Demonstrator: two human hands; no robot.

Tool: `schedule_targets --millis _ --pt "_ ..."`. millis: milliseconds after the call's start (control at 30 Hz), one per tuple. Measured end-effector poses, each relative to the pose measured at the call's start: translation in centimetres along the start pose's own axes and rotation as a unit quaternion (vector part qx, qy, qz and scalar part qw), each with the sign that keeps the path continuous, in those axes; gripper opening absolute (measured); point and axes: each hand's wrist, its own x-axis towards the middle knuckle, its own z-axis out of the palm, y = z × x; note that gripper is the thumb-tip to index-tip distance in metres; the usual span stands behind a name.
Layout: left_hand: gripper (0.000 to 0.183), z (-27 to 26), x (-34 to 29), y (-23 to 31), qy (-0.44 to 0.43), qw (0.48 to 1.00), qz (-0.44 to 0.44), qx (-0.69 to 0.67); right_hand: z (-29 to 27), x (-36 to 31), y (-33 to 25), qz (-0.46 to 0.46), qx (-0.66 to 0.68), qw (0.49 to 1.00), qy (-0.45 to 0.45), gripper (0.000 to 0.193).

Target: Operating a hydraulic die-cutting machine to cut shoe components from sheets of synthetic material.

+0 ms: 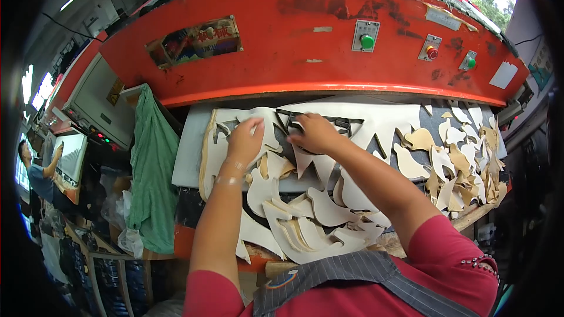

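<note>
A black metal cutting die (346,122), an outline frame of thin bars, lies on a white sheet (388,114) with cut-out gaps. My right hand (317,133) is closed on the left part of this die, its fingers curled over the bars. To the left, my left hand (247,139) rests over the cut edge of the sheet, fingers stretched out; I see nothing in them. Below both hands lies a heap of cream and white curved cut pieces (329,208), several overlapping.
A red press beam (264,73) spans the far side, with a green button (367,41) and a red button (432,52). More cut pieces (458,161) are piled at the right. A green cloth (154,170) hangs at the left. Another person (41,173) stands far left.
</note>
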Motion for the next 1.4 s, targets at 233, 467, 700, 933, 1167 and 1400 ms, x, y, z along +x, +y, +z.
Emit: schedule_targets --millis 233,467,700,933,1167,1400 --pt "0.031 7.4 2.0 -5.3 -0.035 0.977 0.009 0.212 4.8 5.9 -1.0 0.084 -0.086 0.993 -0.010 0.049" --pt "0.037 7.1 1.6 -3.9 -0.064 0.949 -0.080 0.297 1.0 2.1 -1.4 -0.032 0.102 0.986 0.131 0.040" --pt "0.036 7.2 1.6 -3.7 -0.066 0.966 -0.099 0.229 -4.5 -5.0 0.3 -0.025 0.363 0.891 0.271 0.032" --pt "0.035 6.8 1.0 -3.3 -0.051 0.964 -0.066 0.253 -7.0 -12.2 4.3 -0.171 0.353 0.901 0.183 0.033" --pt "0.043 9.4 -0.7 7.8 -0.121 0.972 0.118 0.163 -5.1 -13.5 5.4 -0.144 0.351 0.872 0.311 0.022" --pt "0.047 13.7 -2.0 6.1 -0.258 0.926 0.095 0.259 -10.8 -22.8 6.8 -0.124 0.516 0.728 0.435 0.031"
